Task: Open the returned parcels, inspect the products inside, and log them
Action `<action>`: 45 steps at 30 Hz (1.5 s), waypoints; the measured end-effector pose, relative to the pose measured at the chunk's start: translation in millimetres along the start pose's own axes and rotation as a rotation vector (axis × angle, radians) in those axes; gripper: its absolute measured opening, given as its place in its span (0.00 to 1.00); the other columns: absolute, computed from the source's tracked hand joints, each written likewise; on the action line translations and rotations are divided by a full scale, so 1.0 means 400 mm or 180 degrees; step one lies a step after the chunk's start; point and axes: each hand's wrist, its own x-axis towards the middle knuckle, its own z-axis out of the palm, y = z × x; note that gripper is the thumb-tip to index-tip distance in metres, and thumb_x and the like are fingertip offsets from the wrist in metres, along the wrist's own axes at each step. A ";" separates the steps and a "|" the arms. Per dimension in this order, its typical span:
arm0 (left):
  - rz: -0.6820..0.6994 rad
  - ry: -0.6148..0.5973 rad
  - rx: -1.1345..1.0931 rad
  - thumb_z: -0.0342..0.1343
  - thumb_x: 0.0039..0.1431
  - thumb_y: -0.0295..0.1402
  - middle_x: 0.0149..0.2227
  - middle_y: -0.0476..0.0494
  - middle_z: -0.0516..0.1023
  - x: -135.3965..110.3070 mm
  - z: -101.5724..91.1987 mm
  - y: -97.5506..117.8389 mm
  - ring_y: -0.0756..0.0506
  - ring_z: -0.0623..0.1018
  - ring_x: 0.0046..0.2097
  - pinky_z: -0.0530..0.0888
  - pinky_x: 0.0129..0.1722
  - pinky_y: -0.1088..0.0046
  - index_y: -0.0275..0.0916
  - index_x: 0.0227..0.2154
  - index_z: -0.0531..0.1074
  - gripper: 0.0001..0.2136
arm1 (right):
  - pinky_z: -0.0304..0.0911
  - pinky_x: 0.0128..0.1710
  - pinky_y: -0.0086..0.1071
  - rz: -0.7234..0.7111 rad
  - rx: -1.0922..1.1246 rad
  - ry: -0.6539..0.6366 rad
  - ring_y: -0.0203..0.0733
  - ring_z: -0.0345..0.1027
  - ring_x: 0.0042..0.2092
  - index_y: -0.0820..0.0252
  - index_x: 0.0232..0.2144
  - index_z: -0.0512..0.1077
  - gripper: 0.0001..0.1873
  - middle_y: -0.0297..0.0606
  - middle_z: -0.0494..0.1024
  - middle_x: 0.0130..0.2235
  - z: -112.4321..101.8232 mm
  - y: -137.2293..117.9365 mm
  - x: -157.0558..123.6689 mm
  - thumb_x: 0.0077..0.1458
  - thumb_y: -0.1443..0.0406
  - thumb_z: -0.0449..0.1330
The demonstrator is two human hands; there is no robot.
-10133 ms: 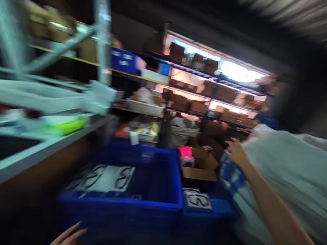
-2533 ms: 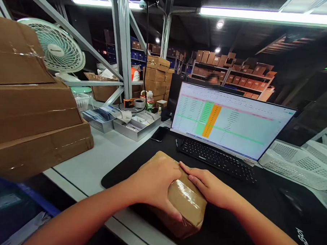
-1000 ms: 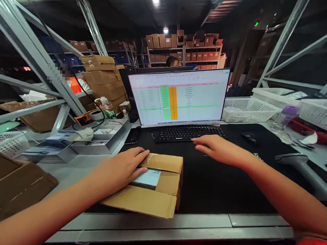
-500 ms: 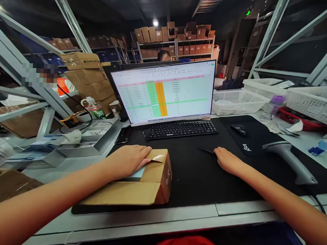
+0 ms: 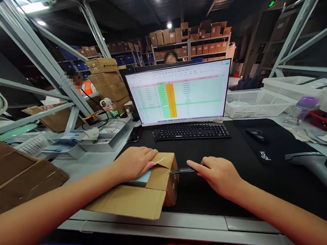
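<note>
Left hand [image 5: 134, 164] first: I am laying it flat on the open top of the cardboard box [image 5: 138, 201], palm down, fingers loose and gripping nothing, fingertips pressing on a taped flap [image 5: 163, 160].

Starting with the biggest thing, the black desk mat [image 5: 232, 158] is lying under the box and spreading out behind it and to its right. Behind the box the monitor [image 5: 178, 90] is showing a spreadsheet, and the keyboard [image 5: 191, 131] is sitting between the box and that screen. Well off to the right of the box a mouse [image 5: 256, 135] is resting on the mat.

Just right of the box, my right hand [image 5: 219, 173] is closing round a slim dark tool [image 5: 181, 170] (a small cutter, I'd say), with the forefinger stretching along it. Its long axis is running left to right, level with the mat, and its pale tip is pointing at the box's right-hand top edge, touching or nearly so; I cannot tell which. So the box is lying to the left of the tool hand, with my other hand bearing on it from the far side.

Inside the box, under my left palm, a pale blue item [image 5: 144, 177] is showing.
</note>
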 end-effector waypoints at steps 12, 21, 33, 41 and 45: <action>-0.0826 -0.0567 -0.0586 0.34 0.70 0.42 0.46 0.34 0.81 -0.004 -0.039 0.006 0.34 0.81 0.47 0.76 0.46 0.55 0.37 0.48 0.73 0.24 | 0.53 0.27 0.33 0.0915 -0.0623 -0.0371 0.40 0.72 0.32 0.51 0.59 0.72 0.20 0.36 0.78 0.34 0.010 0.145 0.013 0.68 0.65 0.51; -0.3538 -0.1827 -0.2472 0.40 0.67 0.43 0.28 0.28 0.82 -0.094 -0.121 -0.087 0.35 0.83 0.27 0.78 0.29 0.62 0.23 0.65 0.47 0.32 | 0.65 0.30 0.30 0.1268 -0.0008 0.0175 0.40 0.76 0.37 0.46 0.63 0.65 0.22 0.33 0.81 0.46 -0.033 0.123 -0.062 0.70 0.58 0.49; -0.3768 -0.1239 -0.2755 0.44 0.61 0.47 0.16 0.34 0.77 -0.111 -0.065 -0.084 0.34 0.81 0.22 0.76 0.26 0.65 0.26 0.49 0.70 0.27 | 0.50 0.30 0.37 -0.0948 -0.0367 0.0464 0.38 0.61 0.29 0.57 0.65 0.63 0.28 0.38 0.79 0.36 -0.046 -0.227 0.077 0.64 0.73 0.51; -0.3564 -0.0853 -0.3172 0.45 0.61 0.47 0.18 0.35 0.78 -0.147 -0.046 -0.084 0.35 0.81 0.23 0.75 0.24 0.67 0.27 0.50 0.67 0.26 | 0.46 0.29 0.39 -0.0812 -0.0729 0.0248 0.41 0.57 0.29 0.59 0.62 0.66 0.30 0.39 0.75 0.31 -0.067 -0.230 0.089 0.60 0.78 0.50; -0.3497 -0.0118 -0.3820 0.50 0.59 0.41 0.22 0.40 0.79 -0.177 -0.030 -0.082 0.38 0.82 0.25 0.77 0.25 0.67 0.33 0.51 0.63 0.21 | 0.47 0.29 0.38 -0.0580 -0.1037 0.0063 0.41 0.56 0.28 0.57 0.61 0.67 0.32 0.37 0.74 0.31 -0.071 -0.183 0.088 0.57 0.80 0.50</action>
